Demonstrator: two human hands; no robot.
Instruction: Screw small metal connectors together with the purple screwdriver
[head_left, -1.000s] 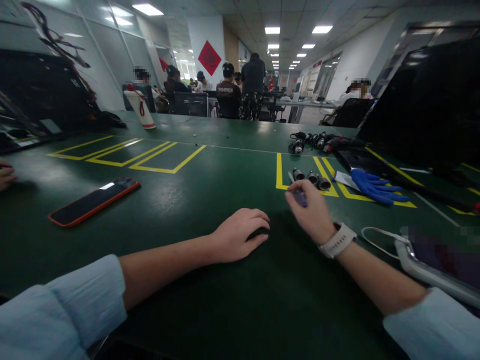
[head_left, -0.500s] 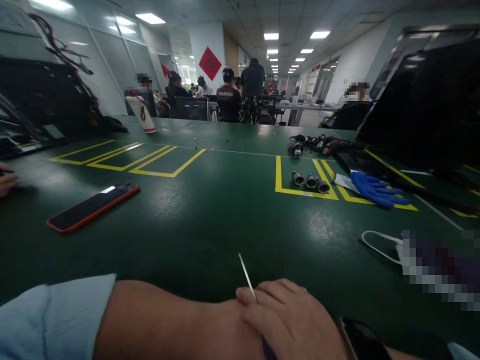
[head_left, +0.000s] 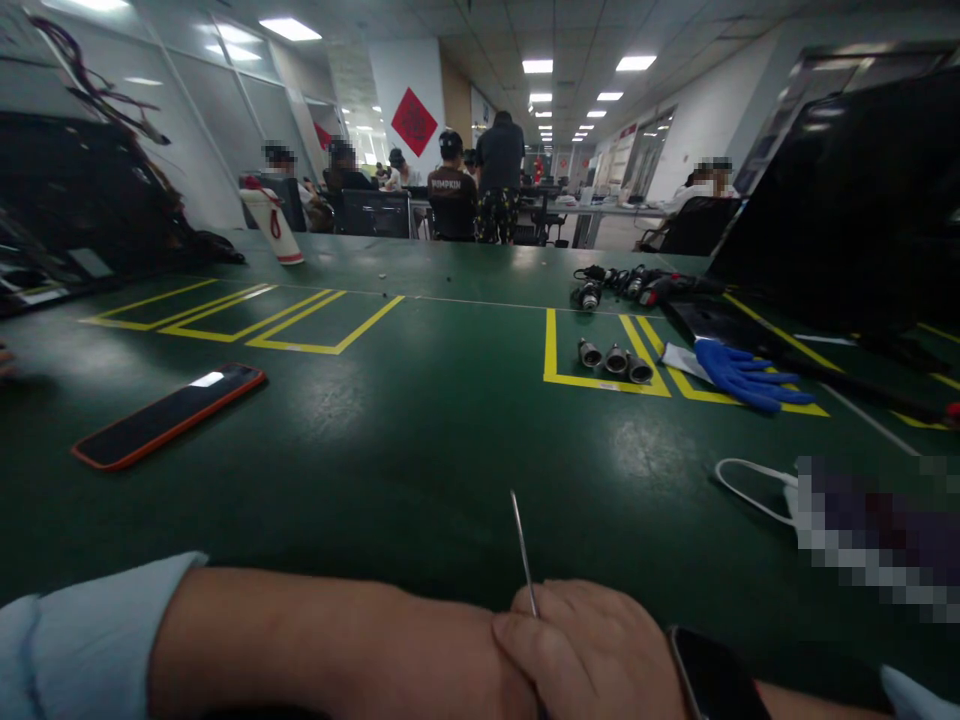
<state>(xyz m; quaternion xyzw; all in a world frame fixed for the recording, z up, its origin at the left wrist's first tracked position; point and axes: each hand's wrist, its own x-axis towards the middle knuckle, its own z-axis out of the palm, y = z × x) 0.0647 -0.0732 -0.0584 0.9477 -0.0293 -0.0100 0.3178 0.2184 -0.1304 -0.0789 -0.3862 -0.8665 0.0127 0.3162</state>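
My right hand (head_left: 600, 645), with a dark watch (head_left: 716, 672) on its wrist, is closed at the bottom middle of the head view. A thin metal shaft (head_left: 523, 545), looking like a screwdriver's, sticks up from between its thumb and fingers. The tip points up and slightly left, touching nothing. Most of the handle is hidden in the grip. My left forearm (head_left: 337, 630), below a light blue sleeve (head_left: 90, 630), reaches across from the left until its wrist meets my right hand. The fingers of my left hand (head_left: 517, 680) are hidden.
On the green table lie an orange-edged phone (head_left: 169, 415), dark metal cylindrical parts (head_left: 616, 360), a blue glove (head_left: 742, 375), a face mask (head_left: 791, 495) and cabled parts (head_left: 589, 295). A paper cup (head_left: 276, 228) stands at the back left. Several people sit or stand beyond.
The shaft has swung more upright and moved right, together with my right hand. The whole view has shifted slightly, and the other person's hand at the left edge shows less.
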